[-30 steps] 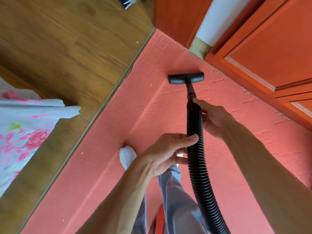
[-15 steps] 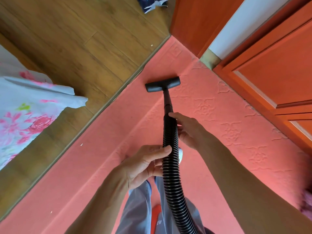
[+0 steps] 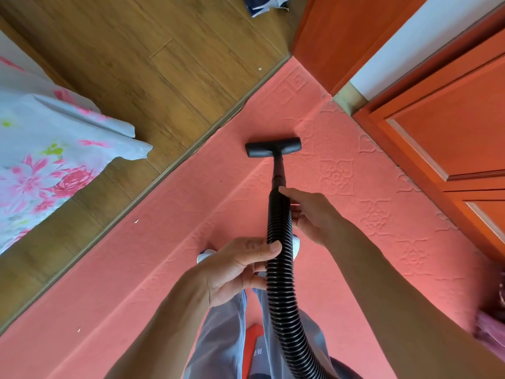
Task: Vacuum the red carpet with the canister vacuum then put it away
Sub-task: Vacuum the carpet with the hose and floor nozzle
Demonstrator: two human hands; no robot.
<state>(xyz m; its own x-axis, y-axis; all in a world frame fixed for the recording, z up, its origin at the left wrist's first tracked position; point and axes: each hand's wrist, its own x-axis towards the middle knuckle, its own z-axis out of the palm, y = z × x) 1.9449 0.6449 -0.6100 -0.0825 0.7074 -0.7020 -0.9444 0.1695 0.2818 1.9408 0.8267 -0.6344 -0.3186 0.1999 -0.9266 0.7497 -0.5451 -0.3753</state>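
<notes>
The red carpet [image 3: 169, 255] with an embossed pattern fills the middle and lower view. A black floor nozzle [image 3: 273, 146] lies flat on it, near the carpet's left edge. From the nozzle a short tube leads back to a black ribbed hose [image 3: 281, 291], which runs down between my legs. My left hand [image 3: 240, 269] grips the hose from the left, thumb on top. My right hand [image 3: 308, 214] holds the hose higher up, close to the tube, with its forefinger stretched along it. An orange part of the canister [image 3: 252, 348] shows between my legs.
Wooden floor [image 3: 142, 64] lies left of the carpet. A floral cloth [image 3: 46, 160] hangs over it at the left. Orange cabinet doors [image 3: 448, 138] border the carpet on the right. Small white specks [image 3: 136, 221] lie on the carpet. My white shoes [image 3: 205, 255] stand under my hands.
The nozzle has slid left across the carpet towards the wooden floor edge, then a little forward again. Both hands kept their hold on the hose. The view has shifted.
</notes>
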